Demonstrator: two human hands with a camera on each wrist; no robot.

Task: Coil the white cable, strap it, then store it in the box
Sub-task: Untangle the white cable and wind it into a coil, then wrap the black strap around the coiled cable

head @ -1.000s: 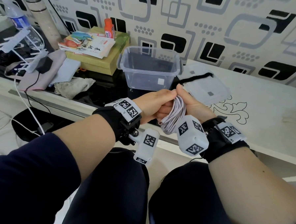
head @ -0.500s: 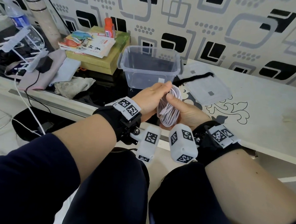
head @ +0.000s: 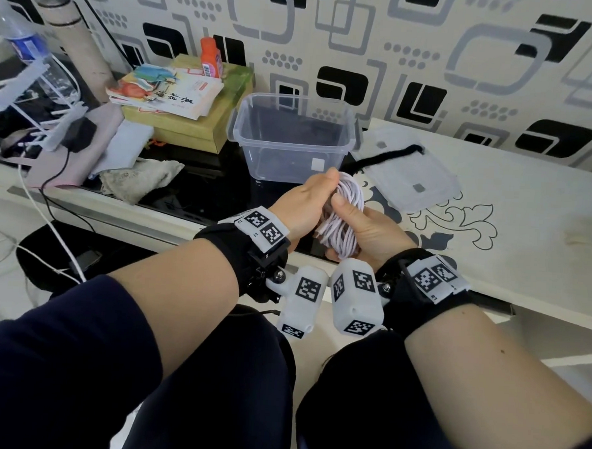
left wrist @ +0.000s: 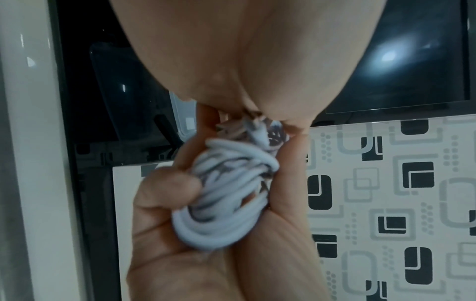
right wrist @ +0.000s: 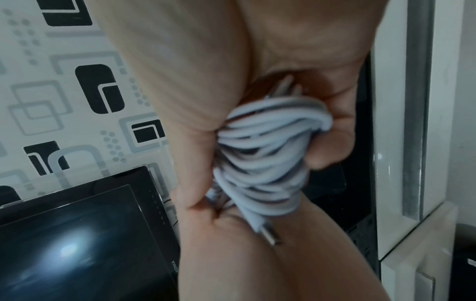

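The white cable (head: 349, 216) is wound into a thick coil and held just in front of the table edge. My left hand (head: 304, 204) grips its left side, fingers wrapped around the loops. My right hand (head: 364, 228) cups it from the right, with the thumb pressed across the top. In the left wrist view the coil (left wrist: 226, 195) sits bunched between both hands. A metal plug (right wrist: 270, 236) sticks out of the coil (right wrist: 262, 150) in the right wrist view. The clear plastic box (head: 285, 146) stands open just behind the hands. A black strap (head: 383, 158) lies on the table to the box's right.
The box's clear lid (head: 413, 177) lies flat to the right of the box, under the strap's end. Books on a green carton (head: 190, 115), an orange bottle (head: 210, 56), cloths and other cables crowd the left. A patterned wall stands close behind.
Both hands have carried the coil up and forward toward the box. The right hand has turned, and its thumb now presses on top of the loops.
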